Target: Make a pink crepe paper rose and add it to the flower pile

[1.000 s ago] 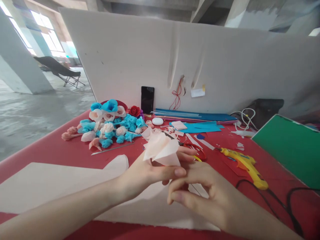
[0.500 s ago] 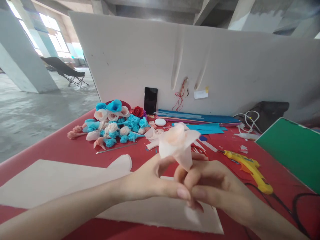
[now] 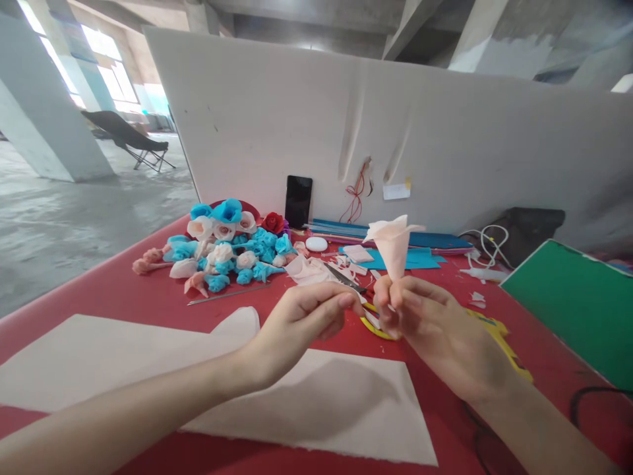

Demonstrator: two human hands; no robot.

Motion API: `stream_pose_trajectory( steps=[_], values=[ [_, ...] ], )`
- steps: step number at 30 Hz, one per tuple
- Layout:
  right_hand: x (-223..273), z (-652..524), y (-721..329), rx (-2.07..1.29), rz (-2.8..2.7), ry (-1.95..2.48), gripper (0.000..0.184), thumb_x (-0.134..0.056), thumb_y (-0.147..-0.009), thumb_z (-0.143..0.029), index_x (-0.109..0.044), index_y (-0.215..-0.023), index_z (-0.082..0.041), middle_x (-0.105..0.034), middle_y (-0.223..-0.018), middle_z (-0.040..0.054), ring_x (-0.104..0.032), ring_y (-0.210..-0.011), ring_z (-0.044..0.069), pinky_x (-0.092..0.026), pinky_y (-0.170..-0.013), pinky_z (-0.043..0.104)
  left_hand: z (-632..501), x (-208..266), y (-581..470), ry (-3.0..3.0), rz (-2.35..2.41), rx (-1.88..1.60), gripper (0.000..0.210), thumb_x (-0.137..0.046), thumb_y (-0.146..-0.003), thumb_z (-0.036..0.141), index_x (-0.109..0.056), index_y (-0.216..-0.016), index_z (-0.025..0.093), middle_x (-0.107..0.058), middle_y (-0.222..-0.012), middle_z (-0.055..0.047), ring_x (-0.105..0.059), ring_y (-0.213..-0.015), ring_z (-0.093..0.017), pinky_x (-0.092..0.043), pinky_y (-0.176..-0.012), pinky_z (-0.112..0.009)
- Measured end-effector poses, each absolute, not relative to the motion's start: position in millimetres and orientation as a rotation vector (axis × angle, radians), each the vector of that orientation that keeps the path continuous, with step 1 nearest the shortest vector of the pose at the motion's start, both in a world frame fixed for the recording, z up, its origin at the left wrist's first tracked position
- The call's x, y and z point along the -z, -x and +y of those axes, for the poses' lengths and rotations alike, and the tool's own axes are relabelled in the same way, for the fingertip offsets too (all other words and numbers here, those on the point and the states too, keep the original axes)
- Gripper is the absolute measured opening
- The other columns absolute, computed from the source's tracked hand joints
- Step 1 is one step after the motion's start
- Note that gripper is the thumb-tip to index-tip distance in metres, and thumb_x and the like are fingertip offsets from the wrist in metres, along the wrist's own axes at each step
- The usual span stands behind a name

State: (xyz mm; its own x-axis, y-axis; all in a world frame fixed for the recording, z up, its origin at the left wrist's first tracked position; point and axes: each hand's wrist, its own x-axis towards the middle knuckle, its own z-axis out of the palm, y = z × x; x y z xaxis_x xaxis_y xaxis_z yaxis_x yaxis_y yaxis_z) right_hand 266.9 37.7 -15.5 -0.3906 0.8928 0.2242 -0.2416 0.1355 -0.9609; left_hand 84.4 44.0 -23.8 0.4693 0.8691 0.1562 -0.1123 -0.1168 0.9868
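Upright in my right hand [image 3: 425,316] is a pale pink paper flower [image 3: 393,247], pinched at its narrow base with the petals flaring at the top. My left hand [image 3: 314,313] is just left of it, apart from the flower, with thumb and fingers pressed together. Whatever those fingertips hold, if anything, I cannot make out. Scissors with yellow-edged handles [image 3: 378,330] lie behind and between my hands, partly covered. A large pale paper sheet [image 3: 321,422] is spread under my forearms.
A heap of blue, white and pink paper flowers [image 3: 237,247] lies at the back left. Paper scraps [image 3: 309,269] and a blue strip [image 3: 425,258] are behind my hands. A yellow glue gun [image 3: 512,349] is half hidden by my right hand, near a green board [image 3: 578,310].
My hands have moved apart. The flower has shifted right and up in my right hand, turning from its face to its side. My left hand has let go of it. The scissors now show.
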Motion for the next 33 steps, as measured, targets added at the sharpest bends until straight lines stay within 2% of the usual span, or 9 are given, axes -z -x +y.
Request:
stream_pose_trajectory(
  steps=[5, 8, 12, 18, 22, 25, 27, 30, 33],
  values=[
    [22, 34, -262, -1.054, -1.606, 0.881, 0.009, -0.065, -0.081, -0.022, -0.071, -0.075, -0.024, -0.062, -0.083, -0.0005, -0.055, -0.079, 0.011, -0.044, -0.073, 0.019, 42, 26, -91, -1.307, 0.699, -0.898, 0.029, -0.052, -0.086, 0.035, -0.063, -0.073, 0.012, -0.055, -0.057, 0.001, -0.049, -0.046, -0.007, -0.042, -0.05, -0.019],
    [24, 32, -261, -0.818, -1.643, 0.92, 0.007, -0.069, -0.076, -0.021, -0.073, -0.074, -0.027, -0.062, -0.08, -0.001, -0.056, -0.078, 0.013, -0.045, -0.069, 0.021, 40, 27, -95, -1.231, 0.716, -0.869, 0.027, -0.057, -0.082, 0.036, -0.065, -0.073, 0.012, -0.052, -0.053, 0.003, -0.048, -0.046, -0.007, -0.046, -0.051, -0.019],
    [26, 33, -259, -0.595, -1.742, 0.936, 0.017, -0.067, -0.073, -0.013, -0.073, -0.074, -0.029, -0.061, -0.071, -0.0022, -0.055, -0.066, 0.012, -0.043, -0.061, 0.022, 43, 29, -94, -1.176, 0.766, -0.831, 0.028, -0.065, -0.076, 0.037, -0.067, -0.064, 0.012, -0.049, -0.051, 0.003, -0.044, -0.043, -0.005, -0.04, -0.043, -0.016],
    [28, 37, -257, -0.457, -1.823, 1.024, 0.005, -0.07, -0.072, -0.016, -0.07, -0.076, -0.02, -0.059, -0.071, -0.0004, -0.054, -0.063, 0.011, -0.043, -0.054, 0.02, 50, 25, -90, -1.183, 0.84, -0.776, 0.015, -0.071, -0.068, 0.025, -0.072, -0.059, 0.012, -0.059, -0.055, -0.001, -0.041, -0.047, -0.006, -0.033, -0.04, -0.014],
    [25, 36, -261, -0.388, -1.827, 1.075, 0.018, -0.078, -0.067, -0.022, -0.069, -0.082, -0.019, -0.051, -0.066, -0.0015, -0.048, -0.056, 0.009, -0.041, -0.049, 0.019, 48, 21, -88, -1.173, 0.854, -0.779, 0.014, -0.068, -0.07, 0.02, -0.072, -0.058, 0.014, -0.064, -0.059, -0.002, -0.046, -0.052, -0.006, -0.036, -0.045, -0.014],
    [21, 34, -267, -0.427, -1.831, 1.057, 0.024, -0.08, -0.065, -0.024, -0.069, -0.086, -0.024, -0.056, -0.073, -0.0016, -0.051, -0.06, 0.008, -0.044, -0.054, 0.017, 46, 17, -87, -1.178, 0.829, -0.801, 0.017, -0.066, -0.072, 0.019, -0.07, -0.057, 0.014, -0.063, -0.057, -0.001, -0.046, -0.05, -0.006, -0.036, -0.046, -0.014],
    [19, 36, -272, -0.627, -1.744, 0.989, 0.024, -0.081, -0.065, -0.024, -0.069, -0.086, -0.028, -0.058, -0.077, -0.0021, -0.052, -0.063, 0.008, -0.045, -0.056, 0.016, 45, 14, -86, -1.208, 0.819, -0.845, 0.016, -0.068, -0.072, 0.021, -0.07, -0.058, 0.014, -0.063, -0.056, -0.001, -0.045, -0.048, -0.006, -0.037, -0.046, -0.015],
    [15, 39, -277, -0.998, -1.566, 0.809, 0.016, -0.076, -0.071, -0.033, -0.07, -0.086, -0.032, -0.056, -0.075, -0.0019, -0.05, -0.057, 0.007, -0.045, -0.05, 0.015, 43, 8, -84, -1.258, 0.82, -0.957, 0.012, -0.071, -0.07, 0.02, -0.071, -0.059, 0.015, -0.062, -0.056, 0.001, -0.044, -0.046, -0.005, -0.036, -0.044, -0.016],
    [11, 39, -277, -1.162, -1.473, 0.709, 0.013, -0.073, -0.075, -0.037, -0.071, -0.086, -0.03, -0.053, -0.07, -0.0012, -0.047, -0.05, 0.006, -0.043, -0.044, 0.016, 42, 4, -83, -1.293, 0.768, -1.094, 0.01, -0.073, -0.067, 0.014, -0.071, -0.057, 0.016, -0.063, -0.056, 0.002, -0.047, -0.046, -0.005, -0.038, -0.044, -0.014]
  ],
)
